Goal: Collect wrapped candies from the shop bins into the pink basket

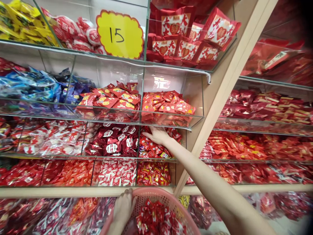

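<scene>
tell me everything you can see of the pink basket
The pink basket looks plastic, with a curved rim and walls pierced by many small holes. Its mouth faces up toward the camera, and red wrapped candies lie inside. The left hand grips its rim at the left. It sits low in the view, by the shelf edge; its base is out of frame.

glass shelves [171, 127] in tiers | pale wooden upright [221, 98] | wooden ledge [61, 192] below | whitish back panel [117, 74], bright reflection [162, 82]
</scene>
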A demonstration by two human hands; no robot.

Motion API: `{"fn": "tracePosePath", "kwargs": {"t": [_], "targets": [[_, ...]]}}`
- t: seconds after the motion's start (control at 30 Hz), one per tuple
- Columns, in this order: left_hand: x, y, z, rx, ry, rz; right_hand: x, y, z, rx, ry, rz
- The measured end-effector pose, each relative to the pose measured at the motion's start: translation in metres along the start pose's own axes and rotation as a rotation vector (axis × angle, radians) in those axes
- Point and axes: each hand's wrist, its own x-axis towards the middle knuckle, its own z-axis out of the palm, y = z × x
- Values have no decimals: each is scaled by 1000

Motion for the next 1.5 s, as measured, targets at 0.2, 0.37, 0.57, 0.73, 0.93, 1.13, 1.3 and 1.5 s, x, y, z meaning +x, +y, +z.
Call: {"fn": "tracePosePath", "kwargs": {"t": [0.2, 0.37, 0.57, 0.73, 0.93, 1.13, 1.3, 1.5], "targets": [[1, 0, 1, -2, -17, 0, 5, 0, 2, 67, -5, -58], [2, 0, 1, -20, -15, -3, -20, -3, -11, 133, -1, -128], [0, 1, -2, -27, -10, -2, -64, 11, -21, 84, -67, -175], [0, 1, -1, -6, 13, 16, -91, 32, -16, 16, -24, -182], [-1, 1, -2, 3, 5, 0, -89, 22, -6, 2, 39, -181], [-2, 3, -6, -2, -12, -13, -71, 10, 1, -33, 31, -230], [-2, 3, -7, -2, -19, -9, -65, 13, 2, -36, -2, -229], [-1, 2, -6, -7, -10, 4, -55, 15, 2, -34, 45, -223]]}}
